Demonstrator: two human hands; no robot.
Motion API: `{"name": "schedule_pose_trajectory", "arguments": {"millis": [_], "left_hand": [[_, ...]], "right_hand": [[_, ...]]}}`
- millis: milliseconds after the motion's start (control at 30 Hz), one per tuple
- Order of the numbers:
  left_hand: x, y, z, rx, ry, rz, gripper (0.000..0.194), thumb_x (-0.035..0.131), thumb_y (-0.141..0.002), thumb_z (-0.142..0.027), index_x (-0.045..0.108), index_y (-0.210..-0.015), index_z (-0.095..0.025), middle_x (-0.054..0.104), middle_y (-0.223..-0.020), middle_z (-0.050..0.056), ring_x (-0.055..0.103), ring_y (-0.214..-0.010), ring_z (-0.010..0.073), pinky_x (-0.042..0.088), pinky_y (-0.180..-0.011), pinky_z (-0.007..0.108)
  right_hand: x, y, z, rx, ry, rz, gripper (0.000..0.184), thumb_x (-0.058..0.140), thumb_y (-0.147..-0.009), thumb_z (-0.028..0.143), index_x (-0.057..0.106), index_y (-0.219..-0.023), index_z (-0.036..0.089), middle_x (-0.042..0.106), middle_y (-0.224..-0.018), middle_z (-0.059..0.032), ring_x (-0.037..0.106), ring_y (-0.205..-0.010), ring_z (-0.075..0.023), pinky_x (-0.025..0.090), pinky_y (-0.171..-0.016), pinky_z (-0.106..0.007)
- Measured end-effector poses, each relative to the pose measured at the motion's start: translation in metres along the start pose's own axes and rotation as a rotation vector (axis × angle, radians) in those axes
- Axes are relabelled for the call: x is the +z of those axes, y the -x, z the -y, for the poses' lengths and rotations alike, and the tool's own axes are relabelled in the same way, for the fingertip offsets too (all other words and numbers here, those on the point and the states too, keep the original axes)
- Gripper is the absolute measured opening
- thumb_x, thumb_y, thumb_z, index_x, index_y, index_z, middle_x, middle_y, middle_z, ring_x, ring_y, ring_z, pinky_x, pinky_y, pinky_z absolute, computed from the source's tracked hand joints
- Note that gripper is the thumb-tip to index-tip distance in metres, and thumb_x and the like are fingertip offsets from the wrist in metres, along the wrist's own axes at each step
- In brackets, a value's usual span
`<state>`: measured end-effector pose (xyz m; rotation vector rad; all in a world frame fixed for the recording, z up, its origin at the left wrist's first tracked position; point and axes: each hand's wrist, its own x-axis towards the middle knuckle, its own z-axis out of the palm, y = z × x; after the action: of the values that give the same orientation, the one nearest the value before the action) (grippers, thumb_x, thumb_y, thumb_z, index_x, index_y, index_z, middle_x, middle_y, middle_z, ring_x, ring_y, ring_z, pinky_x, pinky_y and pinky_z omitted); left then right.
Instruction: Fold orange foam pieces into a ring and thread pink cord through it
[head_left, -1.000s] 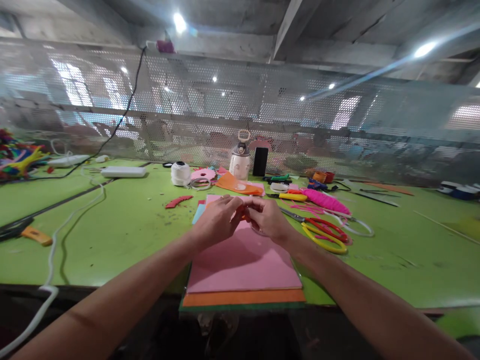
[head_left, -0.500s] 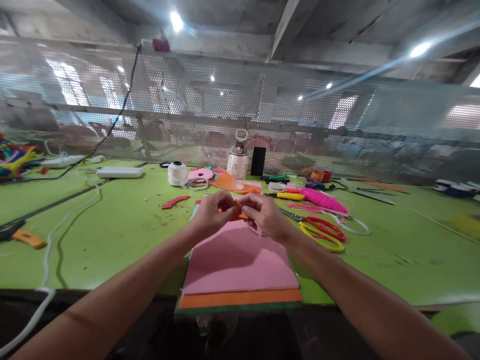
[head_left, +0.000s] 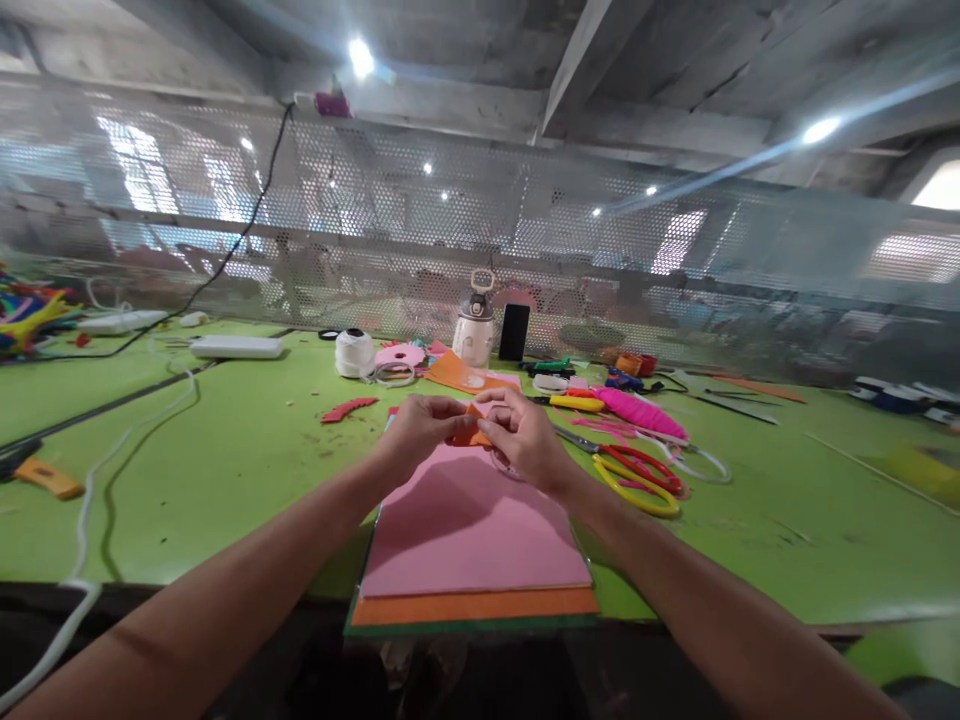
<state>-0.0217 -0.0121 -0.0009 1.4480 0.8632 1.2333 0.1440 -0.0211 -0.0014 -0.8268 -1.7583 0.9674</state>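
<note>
Between my two hands is a small orange felt piece (head_left: 466,436), partly hidden by my fingers. My left hand (head_left: 420,432) pinches its left side, while my right hand (head_left: 521,435) grips the right side with thumb and fingers. Both hands hover over a stack of felt sheets, with a pink sheet (head_left: 476,530) on top and an orange sheet (head_left: 480,606) showing along the near edge. Part of a round clear item (head_left: 504,464) shows beneath my right hand. Scissors (head_left: 637,475) with red and yellow handles lie just right of that hand.
On the green table (head_left: 247,480), a white thread spool (head_left: 354,354), a bottle (head_left: 474,335) and a phone (head_left: 514,332) stand at the back. A red felt scrap (head_left: 349,409) lies left, pink yarn (head_left: 641,413) right. A white cable (head_left: 97,500) crosses the left side.
My fingers have shifted on the orange felt piece, and more of it shows between them now. The left hand has moved slightly left. The camera view has shifted a little.
</note>
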Motion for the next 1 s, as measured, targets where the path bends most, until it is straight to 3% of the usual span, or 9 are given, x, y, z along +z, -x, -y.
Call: {"name": "schedule_pose_trajectory", "arguments": {"millis": [200, 367, 500, 667, 733, 900, 1000], "left_hand": [[0.003, 0.000, 0.005, 0.026, 0.048, -0.047, 0.024, 0.076, -0.065, -0.033, 0.069, -0.068, -0.011, 0.061, -0.057, 0.000, 0.051, -0.054, 0.0086, 0.041, -0.055, 0.023], [0.011, -0.002, 0.017, 0.092, 0.011, -0.027, 0.025, 0.068, -0.074, -0.037, 0.061, -0.082, -0.014, 0.064, -0.061, 0.002, 0.063, -0.054, 0.0159, 0.048, -0.049, 0.026], [0.016, 0.002, 0.025, 0.229, -0.228, -0.034, 0.016, 0.053, -0.087, -0.034, 0.051, -0.084, -0.019, 0.060, -0.058, -0.002, 0.059, -0.047, 0.0127, 0.040, -0.041, 0.021], [0.017, 0.009, 0.024, 0.355, -0.532, -0.080, 0.008, 0.046, -0.089, -0.021, 0.051, -0.083, -0.019, 0.060, -0.061, -0.003, 0.055, -0.049, 0.0091, 0.038, -0.049, 0.020], [0.018, 0.009, 0.021, 0.344, -0.487, -0.075, 0.006, 0.047, -0.087, -0.020, 0.051, -0.082, -0.019, 0.059, -0.059, -0.004, 0.055, -0.048, 0.0092, 0.038, -0.048, 0.020], [0.021, 0.006, 0.011, 0.151, -0.116, -0.046, 0.014, 0.052, -0.086, -0.032, 0.047, -0.080, -0.020, 0.055, -0.050, -0.005, 0.053, -0.039, 0.0111, 0.035, -0.036, 0.019], [0.023, 0.007, 0.009, 0.125, -0.074, -0.050, 0.016, 0.053, -0.086, -0.034, 0.046, -0.081, -0.020, 0.057, -0.054, -0.004, 0.055, -0.042, 0.0123, 0.037, -0.037, 0.021]], "right_hand": [[0.000, -0.003, 0.001, 0.074, -0.085, -0.038, 0.025, 0.060, -0.081, 0.030, 0.051, -0.101, 0.020, 0.050, -0.051, 0.0100, 0.039, -0.036, -0.0052, 0.030, -0.036, -0.016], [0.002, -0.005, -0.001, 0.221, -0.252, -0.118, 0.031, 0.069, -0.072, 0.034, 0.049, -0.091, 0.021, 0.049, -0.043, 0.0119, 0.031, -0.030, -0.0044, 0.021, -0.030, -0.015], [0.007, -0.003, 0.000, 0.297, -0.385, -0.176, 0.034, 0.074, -0.065, 0.034, 0.049, -0.085, 0.020, 0.050, -0.042, 0.0108, 0.031, -0.029, -0.0037, 0.020, -0.030, -0.015], [0.013, -0.001, 0.002, 0.293, -0.440, -0.216, 0.034, 0.074, -0.065, 0.038, 0.050, -0.079, 0.019, 0.051, -0.046, 0.0088, 0.036, -0.034, -0.0032, 0.024, -0.033, -0.015], [0.013, -0.001, 0.003, 0.280, -0.446, -0.232, 0.035, 0.076, -0.065, 0.039, 0.051, -0.078, 0.018, 0.052, -0.048, 0.0077, 0.038, -0.035, -0.0035, 0.027, -0.034, -0.015], [0.013, -0.001, 0.003, 0.238, -0.360, -0.264, 0.032, 0.073, -0.067, 0.036, 0.050, -0.081, 0.020, 0.054, -0.047, 0.0080, 0.038, -0.033, -0.0048, 0.025, -0.033, -0.016], [0.015, 0.000, 0.001, 0.210, -0.254, -0.289, 0.025, 0.068, -0.070, 0.031, 0.049, -0.083, 0.021, 0.051, -0.044, 0.0100, 0.035, -0.031, -0.0052, 0.024, -0.032, -0.016]]}}
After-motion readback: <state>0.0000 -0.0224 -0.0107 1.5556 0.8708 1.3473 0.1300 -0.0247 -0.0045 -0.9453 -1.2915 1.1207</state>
